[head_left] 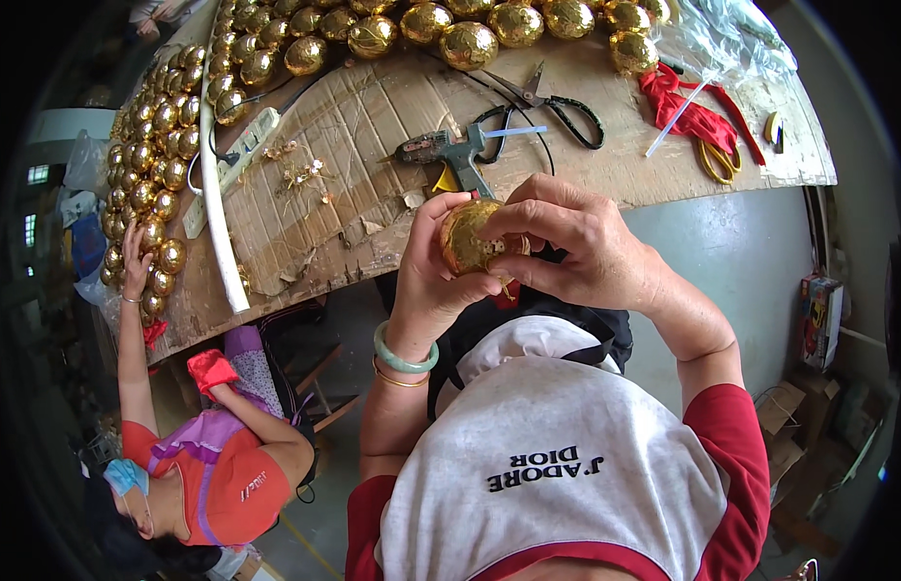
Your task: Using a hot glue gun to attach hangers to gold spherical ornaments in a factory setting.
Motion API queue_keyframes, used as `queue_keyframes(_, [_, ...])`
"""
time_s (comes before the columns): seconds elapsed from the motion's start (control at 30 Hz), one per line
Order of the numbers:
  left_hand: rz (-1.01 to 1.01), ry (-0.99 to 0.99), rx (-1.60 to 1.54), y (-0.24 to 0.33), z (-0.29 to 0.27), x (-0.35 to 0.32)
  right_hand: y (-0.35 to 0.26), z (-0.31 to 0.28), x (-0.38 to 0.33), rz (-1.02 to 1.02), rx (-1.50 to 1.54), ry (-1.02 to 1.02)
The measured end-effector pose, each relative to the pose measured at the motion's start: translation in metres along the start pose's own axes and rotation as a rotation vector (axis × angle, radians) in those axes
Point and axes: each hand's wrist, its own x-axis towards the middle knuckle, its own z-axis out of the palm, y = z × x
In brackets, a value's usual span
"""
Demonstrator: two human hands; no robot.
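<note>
My left hand (426, 261) is closed round a shiny ball wrapped in gold foil (467, 230), held just off the table's near edge. My right hand (588, 237) bends over the ball's right side, thumb and fingers pinched against it. Small gold bits show by those fingertips, but what the pinch grips cannot be made out. Just beyond the ball a glue gun (455, 153) lies on the table, a pale glue stick (516, 131) at its back. Black-handled scissors (537, 102) rest behind it, blades partly apart.
Many gold balls (470, 44) line the table's far side and left end. A white power strip (249, 140) and a white pipe (218, 194) lie at left. Red cloth (697, 121) and yellow-handled scissors (718, 163) lie at right. A co-worker's hand (134, 261) touches balls at far left.
</note>
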Motion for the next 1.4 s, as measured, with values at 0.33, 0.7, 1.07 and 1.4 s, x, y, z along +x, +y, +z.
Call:
queue_keyframes(0.33, [0.053, 0.007, 0.155, -0.003, -0.001, 0.000, 0.005, 0.000, -0.001, -0.068, -0.098, 0.018])
queue_keyframes(0.7, [0.175, 0.165, 0.299, -0.008, 0.006, -0.001, 0.008, -0.008, -0.002, 0.039, -0.042, -0.081])
queue_keyframes(1.07, [0.348, 0.296, 0.591, -0.012, 0.006, -0.001, 0.018, -0.002, -0.006, 0.372, 0.499, -0.078])
queue_keyframes(1.4, [0.392, 0.371, 0.771, -0.018, 0.008, -0.005, 0.031, -0.001, -0.009, 0.399, 0.516, -0.143])
